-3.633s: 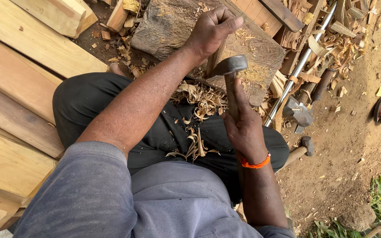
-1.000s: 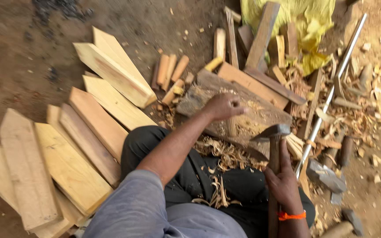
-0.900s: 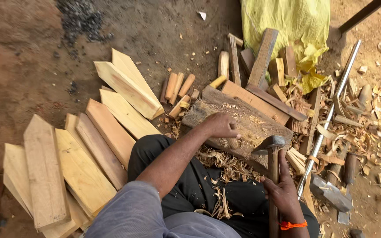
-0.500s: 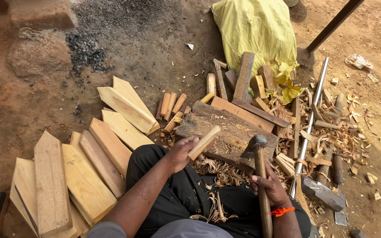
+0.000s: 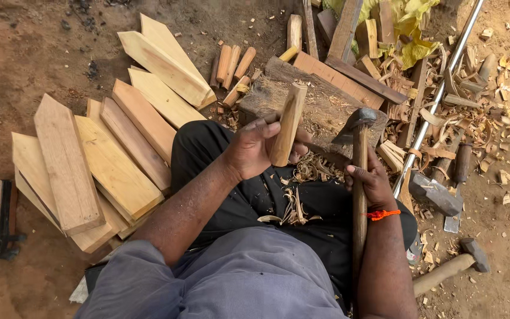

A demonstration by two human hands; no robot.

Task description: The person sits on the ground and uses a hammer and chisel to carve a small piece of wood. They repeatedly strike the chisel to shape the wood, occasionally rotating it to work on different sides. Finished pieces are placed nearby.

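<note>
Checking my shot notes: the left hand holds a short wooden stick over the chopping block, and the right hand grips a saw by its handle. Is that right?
Not quite. The right hand grips an adze-like hammer tool by its long wooden handle, not a saw; the head view shows its metal head above the chopping block. The rest holds: the left hand holds a short wooden stick over the block.

The left hand (image 5: 254,149) is raised in front of the body with the forearm bare and bent in from the near left, its fingers (image 5: 267,127) curled shut around a short stick that stands nearly upright. The right hand (image 5: 373,184), an orange band at its wrist, is closed around a long handle, with the forearm running straight back toward the near edge.
</note>
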